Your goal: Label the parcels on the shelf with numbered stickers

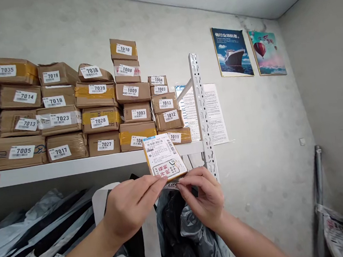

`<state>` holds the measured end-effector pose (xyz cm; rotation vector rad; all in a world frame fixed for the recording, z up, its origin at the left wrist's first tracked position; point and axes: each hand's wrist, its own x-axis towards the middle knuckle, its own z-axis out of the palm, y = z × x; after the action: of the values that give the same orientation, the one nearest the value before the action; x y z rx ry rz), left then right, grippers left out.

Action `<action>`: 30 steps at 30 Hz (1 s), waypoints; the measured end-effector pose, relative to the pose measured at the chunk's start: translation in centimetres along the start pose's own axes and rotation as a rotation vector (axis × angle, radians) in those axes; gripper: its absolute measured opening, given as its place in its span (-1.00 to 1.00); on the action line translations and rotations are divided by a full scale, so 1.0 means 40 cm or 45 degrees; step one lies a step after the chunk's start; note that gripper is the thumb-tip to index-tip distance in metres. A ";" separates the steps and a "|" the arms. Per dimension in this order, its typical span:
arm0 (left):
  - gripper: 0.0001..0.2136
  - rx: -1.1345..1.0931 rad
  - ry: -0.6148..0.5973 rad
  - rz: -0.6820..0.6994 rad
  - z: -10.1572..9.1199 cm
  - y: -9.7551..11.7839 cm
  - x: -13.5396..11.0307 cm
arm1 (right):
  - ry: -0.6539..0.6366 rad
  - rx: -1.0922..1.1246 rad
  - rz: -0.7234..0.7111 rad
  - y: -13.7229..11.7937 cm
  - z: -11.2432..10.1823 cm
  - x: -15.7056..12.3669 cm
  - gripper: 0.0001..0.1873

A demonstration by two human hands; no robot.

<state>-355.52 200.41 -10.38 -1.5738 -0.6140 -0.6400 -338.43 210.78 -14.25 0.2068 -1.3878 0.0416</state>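
A small flat parcel box (164,157), with a white shipping label over its top face, is tilted up before me. My left hand (133,201) is closed, pinching the box's near left edge between fingers and thumb. At the near edge, a white number sticker (172,185) shows in part, its digits starting "100". My right hand (202,195) is closed, with thumb and forefinger pinching the right end of this sticker. Fingers hide both ends of it, and I cannot tell how much of it touches the box.
Stacked brown boxes (60,119) with number stickers fill the white shelf (70,168) behind. Grey and black plastic-wrapped parcels (184,242) crowd the space below. A perforated shelf post (199,100) rises at the right, and a grey pole (319,186) leans in the far corner.
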 end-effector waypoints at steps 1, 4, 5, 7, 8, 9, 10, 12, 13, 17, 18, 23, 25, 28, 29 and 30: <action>-0.77 -0.001 -0.010 -0.018 0.002 -0.002 0.000 | -0.006 0.006 0.015 0.004 0.001 -0.002 -0.59; -0.78 -0.046 -0.045 -0.150 0.009 -0.006 0.000 | -0.045 0.049 0.097 0.019 0.002 -0.009 -0.63; -0.78 -0.074 -0.055 -0.204 0.011 -0.008 0.000 | -0.058 0.070 0.136 0.024 0.002 -0.011 -0.64; -0.77 -0.121 -0.070 -0.290 0.018 -0.010 0.000 | -0.076 0.109 0.215 0.035 0.001 -0.015 -0.66; -0.76 -0.139 -0.077 -0.317 0.021 -0.011 -0.001 | -0.080 0.126 0.250 0.040 0.001 -0.017 -0.67; -0.76 -0.153 -0.087 -0.340 0.025 -0.012 -0.002 | -0.082 0.140 0.282 0.045 0.000 -0.019 -0.68; -0.75 -0.167 -0.098 -0.360 0.028 -0.012 -0.003 | -0.083 0.152 0.310 0.049 0.000 -0.021 -0.69; -0.74 -0.199 -0.117 -0.396 0.033 -0.010 -0.005 | -0.088 0.169 0.364 0.054 -0.001 -0.026 -0.72; -0.73 -0.217 -0.133 -0.413 0.035 -0.009 -0.006 | -0.093 0.178 0.389 0.056 -0.002 -0.028 -0.74; -0.74 -0.277 -0.166 -0.467 0.039 -0.001 -0.004 | -0.112 0.225 0.459 0.058 -0.010 -0.031 -0.77; -0.74 -0.284 -0.171 -0.480 0.040 0.002 -0.003 | -0.120 0.242 0.452 0.059 -0.014 -0.032 -0.77; -0.76 -0.277 -0.179 -0.522 0.039 0.012 -0.007 | -0.090 0.328 0.196 0.067 -0.041 -0.036 -0.58; -0.76 -0.286 -0.184 -0.524 0.036 0.014 -0.011 | -0.011 0.306 0.058 0.067 -0.048 -0.036 -0.50; -0.76 -0.295 -0.203 -0.534 0.029 0.013 -0.018 | 0.080 0.264 -0.049 0.063 -0.047 -0.029 -0.46; -0.77 -0.290 -0.205 -0.536 0.026 0.012 -0.019 | 0.090 0.261 -0.044 0.062 -0.043 -0.026 -0.45; -0.77 -0.280 -0.202 -0.536 0.023 0.011 -0.021 | 0.096 0.260 -0.032 0.060 -0.039 -0.023 -0.43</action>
<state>-355.73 201.29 -11.37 -1.7252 -1.0388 -0.9257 -337.43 213.48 -15.12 0.3889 -1.3052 0.1693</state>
